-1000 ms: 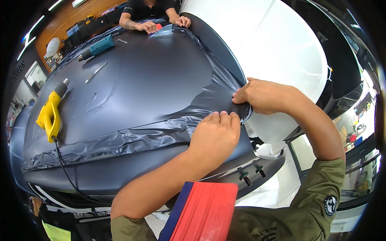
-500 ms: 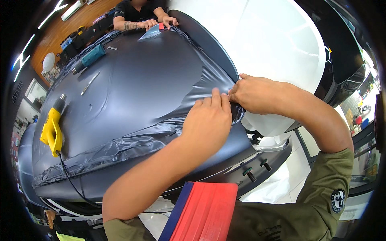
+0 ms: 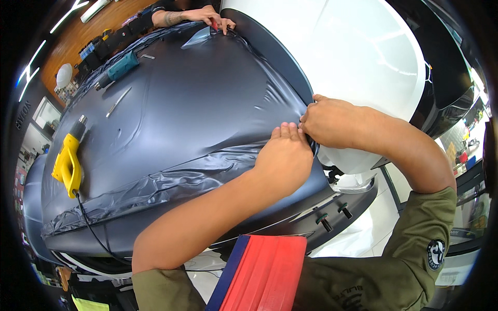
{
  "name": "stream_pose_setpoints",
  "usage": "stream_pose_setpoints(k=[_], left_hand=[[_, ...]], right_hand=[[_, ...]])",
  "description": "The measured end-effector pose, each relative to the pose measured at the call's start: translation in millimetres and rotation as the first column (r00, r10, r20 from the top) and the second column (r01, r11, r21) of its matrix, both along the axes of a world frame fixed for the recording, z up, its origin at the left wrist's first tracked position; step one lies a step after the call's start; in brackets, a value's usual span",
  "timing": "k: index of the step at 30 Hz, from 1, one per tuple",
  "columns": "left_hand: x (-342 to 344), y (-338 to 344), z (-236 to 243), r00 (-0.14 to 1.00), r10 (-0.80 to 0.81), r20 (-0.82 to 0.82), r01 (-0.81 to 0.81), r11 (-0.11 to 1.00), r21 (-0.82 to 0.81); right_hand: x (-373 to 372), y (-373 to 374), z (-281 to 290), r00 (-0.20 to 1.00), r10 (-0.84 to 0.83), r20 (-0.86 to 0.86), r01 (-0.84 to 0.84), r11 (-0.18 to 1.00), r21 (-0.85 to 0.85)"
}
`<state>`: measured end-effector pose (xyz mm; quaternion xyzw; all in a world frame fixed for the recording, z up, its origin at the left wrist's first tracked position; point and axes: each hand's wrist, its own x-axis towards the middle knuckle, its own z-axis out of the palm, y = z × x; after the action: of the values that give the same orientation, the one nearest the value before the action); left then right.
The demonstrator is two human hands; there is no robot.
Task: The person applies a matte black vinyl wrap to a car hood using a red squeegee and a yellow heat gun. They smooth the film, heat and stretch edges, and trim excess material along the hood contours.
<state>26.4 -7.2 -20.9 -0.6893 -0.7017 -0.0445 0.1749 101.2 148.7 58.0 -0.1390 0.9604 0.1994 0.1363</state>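
Dark satin wrap film (image 3: 192, 103) covers a car hood, with loose, creased film (image 3: 176, 179) along its near edge. My left hand (image 3: 286, 158) lies on the film near the right corner, fingers stretched out side by side. Just beyond it, my right hand (image 3: 329, 123) is closed, pinching the film at the hood's right edge; its fingertips are partly hidden. Short wrinkles (image 3: 277, 96) run through the film beyond my hands. A red squeegee with a dark blue edge (image 3: 264, 274) is close to the camera at the bottom, in neither hand.
On the hood lie a yellow heat gun (image 3: 67, 163) with its cord, a teal heat gun (image 3: 119, 69) and a slim silver tool (image 3: 118, 102). Another person's hands (image 3: 220, 23) work at the far edge. A white body panel (image 3: 358, 57) adjoins on the right.
My left hand has slid right and toward me, closer to my right hand. The broad fold in the film beside it has flattened. The other person's hands and body have shifted.
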Motion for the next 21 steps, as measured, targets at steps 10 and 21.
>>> stream_pose_setpoints(k=[10, 21], left_hand=[[10.6, 1.9, 11.0, 0.992, 0.067, 0.103, -0.052, 0.988, -0.142], [-18.9, 5.7, 62.3, 0.952, 0.025, 0.304, 0.148, 0.833, -0.533]], right_hand=[[26.9, 16.0, -32.3, 0.899, 0.082, -0.429, -0.116, 0.992, -0.053], [-28.7, -49.0, -9.6, 0.452, -0.805, -0.384, 0.577, 0.592, -0.563]])
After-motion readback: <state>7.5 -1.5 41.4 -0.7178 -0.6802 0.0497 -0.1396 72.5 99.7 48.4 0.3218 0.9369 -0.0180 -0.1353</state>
